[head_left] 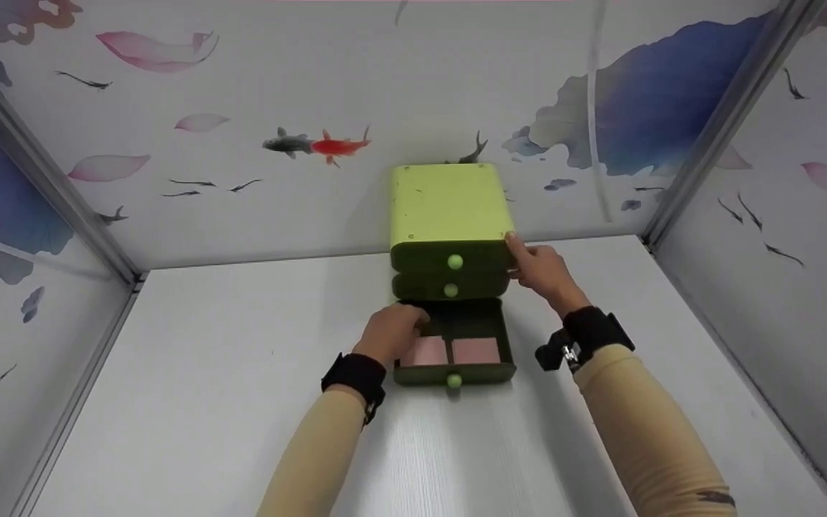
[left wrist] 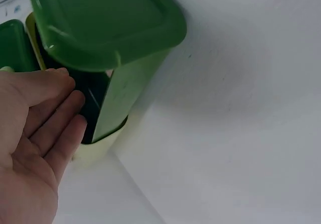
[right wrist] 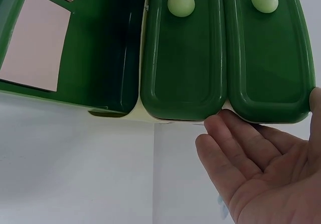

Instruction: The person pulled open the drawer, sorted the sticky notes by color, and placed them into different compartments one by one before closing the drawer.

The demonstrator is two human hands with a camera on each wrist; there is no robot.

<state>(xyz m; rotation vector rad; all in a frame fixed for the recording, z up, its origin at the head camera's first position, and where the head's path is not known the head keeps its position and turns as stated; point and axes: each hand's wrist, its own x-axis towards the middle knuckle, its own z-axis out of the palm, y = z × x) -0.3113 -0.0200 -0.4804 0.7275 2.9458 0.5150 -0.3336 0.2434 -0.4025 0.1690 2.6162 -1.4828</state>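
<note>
A small drawer cabinet (head_left: 449, 205) with a light green top stands against the back wall, its bottom drawer (head_left: 508, 337) pulled out. Two pink square paper pads, the left pad (head_left: 428, 351) and the right pad (head_left: 476, 350), lie side by side in the drawer's front. My left hand (head_left: 390, 334) reaches over the drawer's left side, fingertips dipping in behind the left pad. The left wrist view shows loosely bent fingers (left wrist: 62, 128) before the dark drawer interior, with nothing visible between them. My right hand (head_left: 546, 275) holds the cabinet's upper right front corner, thumb on top and fingers along the side.
Two closed dark green drawers, the top drawer (right wrist: 271, 58) and the middle drawer (right wrist: 183, 63), have round pale green knobs. The white table (head_left: 241, 373) meets patterned panels at the back and both sides. Metal corner posts (head_left: 736, 115) frame the space.
</note>
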